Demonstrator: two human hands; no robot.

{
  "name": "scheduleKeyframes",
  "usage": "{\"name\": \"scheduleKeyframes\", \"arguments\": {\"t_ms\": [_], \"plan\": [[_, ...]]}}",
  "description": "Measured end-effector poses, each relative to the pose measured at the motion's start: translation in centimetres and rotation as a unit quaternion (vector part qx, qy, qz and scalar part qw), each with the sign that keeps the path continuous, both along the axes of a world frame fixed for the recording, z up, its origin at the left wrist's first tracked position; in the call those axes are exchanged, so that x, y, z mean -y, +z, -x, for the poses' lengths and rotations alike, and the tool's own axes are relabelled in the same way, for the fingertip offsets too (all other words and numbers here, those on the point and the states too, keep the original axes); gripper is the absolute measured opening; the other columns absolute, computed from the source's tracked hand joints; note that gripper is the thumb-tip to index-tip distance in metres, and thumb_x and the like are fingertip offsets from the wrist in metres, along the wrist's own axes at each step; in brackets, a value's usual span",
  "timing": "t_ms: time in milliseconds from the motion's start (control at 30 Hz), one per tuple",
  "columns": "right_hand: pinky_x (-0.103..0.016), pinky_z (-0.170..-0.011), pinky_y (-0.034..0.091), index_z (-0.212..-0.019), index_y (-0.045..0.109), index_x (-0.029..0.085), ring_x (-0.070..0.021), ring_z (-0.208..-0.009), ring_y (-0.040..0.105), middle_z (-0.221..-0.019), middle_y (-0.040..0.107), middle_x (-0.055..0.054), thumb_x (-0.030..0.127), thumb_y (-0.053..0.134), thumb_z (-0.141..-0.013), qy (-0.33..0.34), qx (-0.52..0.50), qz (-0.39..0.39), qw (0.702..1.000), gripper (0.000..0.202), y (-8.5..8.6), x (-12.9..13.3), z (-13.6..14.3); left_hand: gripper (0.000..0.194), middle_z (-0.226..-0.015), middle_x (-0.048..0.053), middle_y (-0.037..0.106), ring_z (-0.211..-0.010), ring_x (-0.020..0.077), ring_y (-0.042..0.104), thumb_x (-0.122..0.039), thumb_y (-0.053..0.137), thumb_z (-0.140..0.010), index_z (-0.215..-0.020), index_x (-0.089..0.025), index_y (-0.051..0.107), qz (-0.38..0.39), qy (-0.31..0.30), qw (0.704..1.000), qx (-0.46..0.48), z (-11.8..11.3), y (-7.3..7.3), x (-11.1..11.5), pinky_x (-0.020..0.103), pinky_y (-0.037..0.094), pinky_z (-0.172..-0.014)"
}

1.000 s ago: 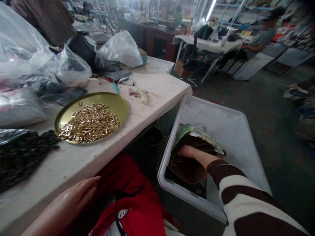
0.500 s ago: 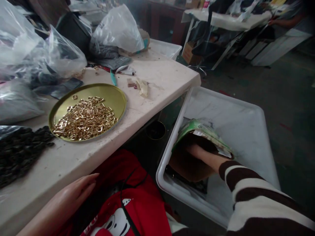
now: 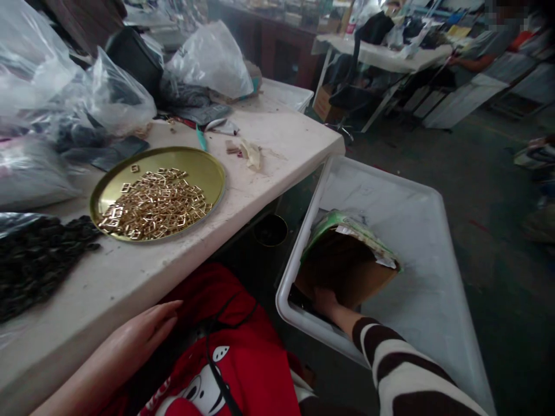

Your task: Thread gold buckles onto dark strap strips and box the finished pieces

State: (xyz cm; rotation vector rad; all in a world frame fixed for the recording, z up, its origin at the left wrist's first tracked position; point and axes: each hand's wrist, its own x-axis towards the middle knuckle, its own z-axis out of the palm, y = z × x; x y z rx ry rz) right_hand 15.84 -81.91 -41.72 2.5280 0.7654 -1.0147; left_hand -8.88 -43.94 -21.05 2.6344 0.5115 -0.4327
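Closest of all, a red garment (image 3: pixel 255 352) with a white cartoon print covers the lap, and a dark cord runs down it. Beside it lies the left hand (image 3: pixel 145 332), at the near edge of the desk (image 3: pixel 299 138), its fingers stretched out, slightly bent and close together, the tips over the red cloth. They are not closed on anything.

To the right, a brown-and-cream striped sleeve (image 3: pixel 407 358) leads down to the right hand (image 3: pixel 326 301), at the near left side of a cardboard box (image 3: pixel 373 283). Its fingers sink into shadow by the box's mouth; whether they grip something or stand apart, I cannot tell. The box, green along its far rim, sits tilted inside a white plastic bin (image 3: pixel 390 185) just beside the desk.

On the desk, a heap of dark pieces (image 3: pixel 39 260) lies at the left. Next to it is a round gold tray (image 3: pixel 208 170) bearing a pile of gold-coloured rectangular frames (image 3: pixel 160 205). Beyond the tray are a teal tool (image 3: pixel 201 138), a cream scrap (image 3: pixel 252 155) and a clear plastic bag (image 3: pixel 217 58).

Farther off, a black chair (image 3: pixel 349 98) stands by another desk (image 3: pixel 385 58), where a co-worker's forearm (image 3: pixel 477 62) reaches in from the right.
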Motion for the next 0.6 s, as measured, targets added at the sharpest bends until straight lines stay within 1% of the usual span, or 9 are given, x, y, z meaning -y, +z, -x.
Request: {"name": "scheduleKeyframes", "arguments": {"t_ms": [67, 133, 300, 400, 500, 600], "plan": [[-0.036, -0.075, 0.05, -0.108, 0.054, 0.014, -0.0169, -0.088, 0.059, -0.103, 0.059, -0.007, 0.034, 0.05, -0.087, -0.01, 0.002, 0.008, 1.0, 0.029, 0.5, -0.4, -0.3, 0.046, -0.114, 0.003, 0.064, -0.102, 0.0202, 0.061, -0.048, 0.039, -0.082, -0.113, -0.021, 0.06, 0.003, 0.011, 1.0, -0.004, 0.8, -0.2, 0.0, 0.025, 0.048, -0.088], [-0.035, -0.075, 0.05, -0.107, 0.055, 0.014, -0.0164, -0.087, 0.059, -0.102, 0.059, -0.007, 0.032, 0.05, -0.087, -0.018, 0.009, 0.008, 1.0, 0.028, 1.5, 0.1, -0.7, 0.045, -0.113, 0.003, 0.064, -0.102, 0.0205, 0.061, -0.047, 0.039, -0.081, -0.111, -0.021, 0.061, 0.01, 0.021, 1.0, -0.001, 1.5, -0.2, 0.2, 0.025, 0.048, -0.089], [-0.036, -0.076, 0.05, -0.108, 0.054, 0.015, -0.0162, -0.087, 0.059, -0.102, 0.06, -0.006, 0.032, 0.048, -0.088, -0.057, 0.038, -0.014, 0.998, 0.027, 5.1, 1.7, -1.4, 0.044, -0.109, 0.003, 0.066, -0.1, 0.0217, 0.062, -0.044, 0.04, -0.078, -0.108, -0.021, 0.063, 0.019, 0.036, 0.999, 0.013, 1.9, 0.0, 0.0, 0.025, 0.05, -0.086], [-0.036, -0.077, 0.05, -0.106, 0.055, 0.015, -0.0158, -0.087, 0.06, -0.101, 0.06, -0.006, 0.033, 0.047, -0.088, -0.084, 0.052, -0.042, 0.994, 0.027, 6.9, 1.1, -2.0, 0.047, -0.109, 0.003, 0.066, -0.1, 0.0227, 0.062, -0.045, 0.04, -0.077, -0.109, -0.018, 0.063, 0.03, 0.031, 0.999, 0.014, 1.7, 0.1, -0.4, 0.027, 0.05, -0.086], [-0.035, -0.075, 0.05, -0.102, 0.057, 0.014, -0.0154, -0.085, 0.06, -0.099, 0.061, -0.006, 0.034, 0.047, -0.088, -0.11, 0.06, -0.068, 0.99, 0.026, 8.6, -0.7, -4.3, 0.049, -0.112, 0.004, 0.065, -0.102, 0.0227, 0.061, -0.046, 0.039, -0.077, -0.111, -0.017, 0.061, 0.031, 0.022, 0.999, 0.009, 1.6, 0.4, -0.9, 0.028, 0.049, -0.088], [-0.036, -0.077, 0.05, -0.104, 0.057, 0.014, -0.0187, -0.09, 0.059, -0.105, 0.059, -0.005, 0.035, 0.049, -0.087, -0.114, 0.069, -0.114, 0.985, 0.028, 10.6, -2.4, -8.1, 0.048, -0.112, 0.003, 0.064, -0.101, 0.022, 0.061, -0.047, 0.04, -0.077, -0.11, -0.02, 0.061, 0.013, 0.018, 0.999, 0.025, 2.1, 0.4, -1.7, 0.027, 0.05, -0.087]]}}
